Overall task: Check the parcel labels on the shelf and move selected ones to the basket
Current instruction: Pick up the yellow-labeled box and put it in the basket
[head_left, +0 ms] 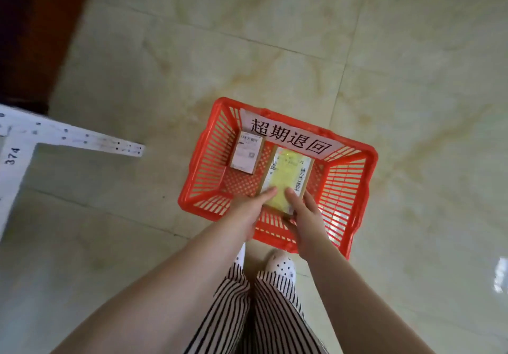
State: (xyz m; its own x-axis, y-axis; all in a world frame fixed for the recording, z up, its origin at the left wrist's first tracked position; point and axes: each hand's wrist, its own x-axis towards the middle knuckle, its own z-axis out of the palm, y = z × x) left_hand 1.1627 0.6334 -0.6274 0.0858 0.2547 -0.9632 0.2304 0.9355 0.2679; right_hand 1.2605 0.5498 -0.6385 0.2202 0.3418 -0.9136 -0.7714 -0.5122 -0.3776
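A red plastic basket (pixel 349 177) sits on the tiled floor in front of my feet, with a white sign of black characters on its far rim. Inside, at the far left, lies a small parcel (pixel 245 154) with a white label. A longer brown parcel (pixel 286 177) with a yellowish label and a barcode is in the basket's middle. My left hand (pixel 247 210) grips its near left edge, and my right hand (pixel 305 216) grips its near right edge, thumbs on top. Whether the parcel rests on the basket bottom is unclear.
A white metal shelf frame (pixel 68 136) marked 374 juts in from the left. A dark brown area (pixel 33 32) fills the top left corner. My striped trousers and dotted slippers (pixel 280 265) are just behind the basket. Pale glossy floor tiles surround it.
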